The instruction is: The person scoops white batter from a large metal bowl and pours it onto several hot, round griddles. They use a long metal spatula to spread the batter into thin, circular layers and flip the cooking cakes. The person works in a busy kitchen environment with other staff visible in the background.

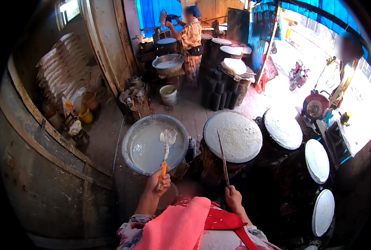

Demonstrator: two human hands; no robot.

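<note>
My left hand (159,180) is closed around the orange handle of a ladle (168,137), whose round, batter-coated bowl hangs over a wide metal basin (128,155). Inside the basin is a thin white batter (146,143). In my right hand (234,198) is a long, thin, blade-like spatula (223,159), its tip pointing away from me. That tip reaches over a round griddle covered by a white batter sheet (241,135); whether it touches the sheet I cannot tell.
Several more white-covered round griddles (283,129) curve round my right side. A fan (315,105) stands beyond them. Ahead are black cylinders (219,93), a white bucket (168,96) and a person (191,37) working at other pots. Stacked sacks (64,68) fill the left room.
</note>
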